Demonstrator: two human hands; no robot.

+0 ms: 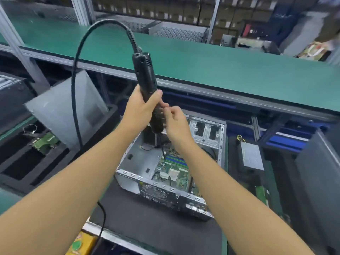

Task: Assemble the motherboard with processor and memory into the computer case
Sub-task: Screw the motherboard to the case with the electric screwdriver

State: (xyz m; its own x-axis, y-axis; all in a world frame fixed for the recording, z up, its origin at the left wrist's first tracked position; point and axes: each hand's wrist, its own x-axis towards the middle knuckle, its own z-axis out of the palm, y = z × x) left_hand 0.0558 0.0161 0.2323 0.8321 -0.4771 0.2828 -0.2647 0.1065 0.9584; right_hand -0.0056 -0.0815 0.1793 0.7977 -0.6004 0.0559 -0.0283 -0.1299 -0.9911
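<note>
An open grey computer case (128,162) lies on a dark mat, with the green motherboard (174,170) inside it, its processor socket and memory slots showing. Above the case my left hand (139,105) grips a black electric screwdriver (145,76) around its lower body, holding it upright; its thin bit (163,152) points down toward the board. My right hand (174,120) is beside the screwdriver's lower end, fingers curled with fingertips pinched together close to the tool. Whether they pinch a screw is hidden.
The screwdriver's black cable (75,100) loops up and down to the left. A black foam tray (27,162) with a green board sits left. A power supply (251,157) lies right of the case. A green shelf (220,70) spans behind. A yellow box (82,243) sits at the front edge.
</note>
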